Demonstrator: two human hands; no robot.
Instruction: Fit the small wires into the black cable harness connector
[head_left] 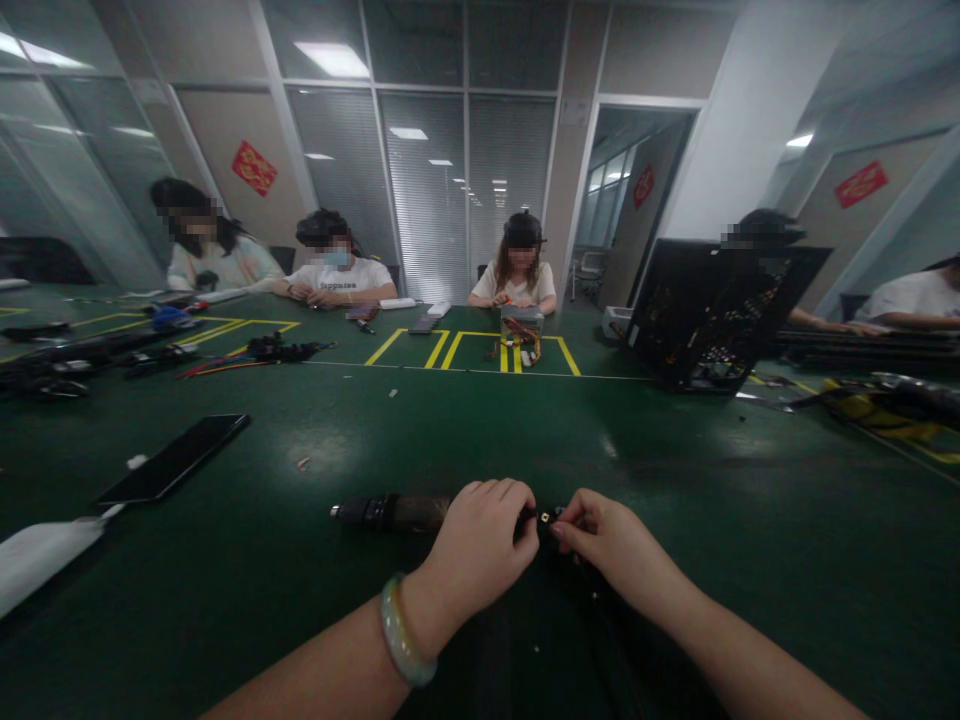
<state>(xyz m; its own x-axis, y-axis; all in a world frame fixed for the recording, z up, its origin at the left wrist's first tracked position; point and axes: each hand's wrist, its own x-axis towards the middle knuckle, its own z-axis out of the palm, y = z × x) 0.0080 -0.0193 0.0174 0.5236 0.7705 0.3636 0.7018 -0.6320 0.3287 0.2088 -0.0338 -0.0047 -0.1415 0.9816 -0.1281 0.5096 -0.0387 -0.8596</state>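
A dark, pen-shaped electric screwdriver [397, 512] lies along the green table with its silver tip to the left. My left hand [484, 545], with a jade-like bangle on the wrist, is closed around its rear end. Fingers of my right hand [611, 545] pinch the end of a dark cable [595, 597] just right of the screwdriver's tail. A small gold-coloured piece [545, 517] shows in the narrow gap between the two hands. Whether the cable end touches the screwdriver is too dark to tell.
A phone [180, 460] and a white object [45, 560] lie at left. Cable bundles [277, 348] sit behind them. A power supply [521, 322] stands at the far side, a black computer case [720, 315] at right. Several people sit around the table [420, 430].
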